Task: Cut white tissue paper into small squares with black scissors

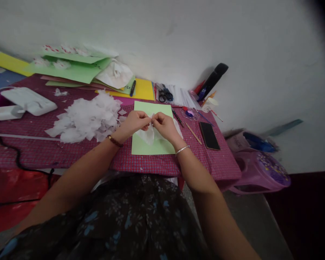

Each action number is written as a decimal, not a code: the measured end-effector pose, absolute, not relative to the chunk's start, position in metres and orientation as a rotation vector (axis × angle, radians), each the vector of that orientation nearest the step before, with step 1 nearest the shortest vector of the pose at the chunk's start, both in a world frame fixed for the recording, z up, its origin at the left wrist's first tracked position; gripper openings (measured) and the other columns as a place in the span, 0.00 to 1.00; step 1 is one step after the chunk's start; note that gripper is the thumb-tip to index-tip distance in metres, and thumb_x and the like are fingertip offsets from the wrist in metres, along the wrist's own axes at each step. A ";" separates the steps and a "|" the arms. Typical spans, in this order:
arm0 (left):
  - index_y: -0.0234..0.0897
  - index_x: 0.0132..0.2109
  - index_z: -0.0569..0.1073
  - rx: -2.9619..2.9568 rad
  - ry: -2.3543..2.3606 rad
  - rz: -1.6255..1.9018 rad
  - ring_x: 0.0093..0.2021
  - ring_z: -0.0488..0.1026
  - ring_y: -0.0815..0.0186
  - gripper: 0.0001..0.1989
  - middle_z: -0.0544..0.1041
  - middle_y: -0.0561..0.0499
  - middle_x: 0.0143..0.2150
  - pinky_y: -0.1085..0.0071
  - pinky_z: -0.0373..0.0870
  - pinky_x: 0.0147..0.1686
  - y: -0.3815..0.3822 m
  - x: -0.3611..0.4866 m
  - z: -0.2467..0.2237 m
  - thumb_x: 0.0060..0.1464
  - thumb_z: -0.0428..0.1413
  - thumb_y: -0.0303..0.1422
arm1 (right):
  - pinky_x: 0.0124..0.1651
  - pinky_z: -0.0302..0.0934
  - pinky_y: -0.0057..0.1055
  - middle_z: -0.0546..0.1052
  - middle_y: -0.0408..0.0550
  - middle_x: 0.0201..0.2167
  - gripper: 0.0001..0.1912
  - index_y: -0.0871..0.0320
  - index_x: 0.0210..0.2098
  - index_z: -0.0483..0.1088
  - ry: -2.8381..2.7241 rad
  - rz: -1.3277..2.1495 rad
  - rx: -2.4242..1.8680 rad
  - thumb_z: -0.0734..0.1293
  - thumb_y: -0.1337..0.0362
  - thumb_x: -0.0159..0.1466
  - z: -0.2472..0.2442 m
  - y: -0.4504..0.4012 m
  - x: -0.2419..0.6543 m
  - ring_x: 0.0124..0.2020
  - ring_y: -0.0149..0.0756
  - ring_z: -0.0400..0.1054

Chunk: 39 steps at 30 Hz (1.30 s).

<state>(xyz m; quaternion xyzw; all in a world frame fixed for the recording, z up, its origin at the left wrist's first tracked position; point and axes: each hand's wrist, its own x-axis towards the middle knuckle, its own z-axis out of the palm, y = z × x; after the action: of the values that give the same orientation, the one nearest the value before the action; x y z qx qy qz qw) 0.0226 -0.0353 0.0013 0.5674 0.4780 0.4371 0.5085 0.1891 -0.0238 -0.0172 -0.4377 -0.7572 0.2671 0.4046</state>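
My left hand (138, 122) and my right hand (164, 124) meet fingertip to fingertip, both closed in a pinch on a thin white tissue paper piece (147, 136). It hangs down from the fingers over a light green sheet of paper (154, 148). More white tissue shows beyond the right hand, partly hidden by it. Left of my left hand lies a big heap of torn white tissue pieces (88, 115). Close to the right hand are a dark pen (178, 118) and a wooden stick (193, 133).
A black phone (209, 135) lies at the table's right side. Scissors (165, 94) and a marker (133, 88) are at the back. Green paper sheets (70, 68) are stacked back left, near a white device (29, 101). A pink stool (256, 171) stands right of the checked tablecloth (157, 164).
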 end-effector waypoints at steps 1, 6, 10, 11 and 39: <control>0.34 0.23 0.72 1.412 1.185 1.047 0.23 0.70 0.69 0.08 0.72 0.52 0.20 0.71 0.68 0.27 -0.036 0.022 0.002 0.48 0.58 0.23 | 0.33 0.56 0.33 0.71 0.41 0.25 0.07 0.54 0.27 0.65 -1.925 0.662 -1.121 0.64 0.66 0.63 -0.016 -0.025 0.189 0.28 0.35 0.64; 0.36 0.21 0.72 1.468 1.216 1.042 0.21 0.69 0.69 0.09 0.72 0.51 0.19 0.73 0.66 0.24 -0.033 0.022 0.000 0.45 0.56 0.21 | 0.34 0.57 0.33 0.70 0.41 0.25 0.08 0.54 0.27 0.64 -1.933 0.672 -1.145 0.64 0.66 0.63 -0.017 -0.023 0.190 0.29 0.34 0.64; 0.35 0.21 0.72 1.342 1.196 1.075 0.20 0.67 0.71 0.08 0.72 0.51 0.21 0.75 0.64 0.23 -0.029 0.019 -0.002 0.46 0.57 0.24 | 0.34 0.59 0.32 0.70 0.41 0.25 0.07 0.54 0.28 0.64 -1.872 0.693 -1.149 0.63 0.64 0.63 -0.021 -0.017 0.192 0.29 0.34 0.64; 0.35 0.22 0.72 1.315 1.188 1.062 0.21 0.67 0.72 0.07 0.73 0.51 0.22 0.75 0.64 0.23 -0.029 0.019 -0.002 0.47 0.57 0.26 | 0.34 0.59 0.32 0.70 0.40 0.25 0.07 0.54 0.28 0.64 -1.865 0.695 -1.150 0.63 0.64 0.63 -0.022 -0.017 0.193 0.29 0.34 0.65; 0.35 0.26 0.73 1.509 1.125 1.064 0.22 0.64 0.73 0.06 0.69 0.55 0.22 0.75 0.61 0.24 -0.028 0.016 -0.002 0.49 0.59 0.29 | 0.39 0.64 0.33 0.76 0.45 0.36 0.10 0.54 0.40 0.66 -1.839 0.790 -1.091 0.67 0.57 0.63 -0.020 -0.022 0.188 0.36 0.36 0.71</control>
<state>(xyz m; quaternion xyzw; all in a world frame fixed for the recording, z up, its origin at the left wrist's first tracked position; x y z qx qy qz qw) 0.0158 -0.0276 -0.0018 0.6158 0.4593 0.4343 0.4703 0.1883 -0.0220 -0.0195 -0.4347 -0.7330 0.3148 0.4180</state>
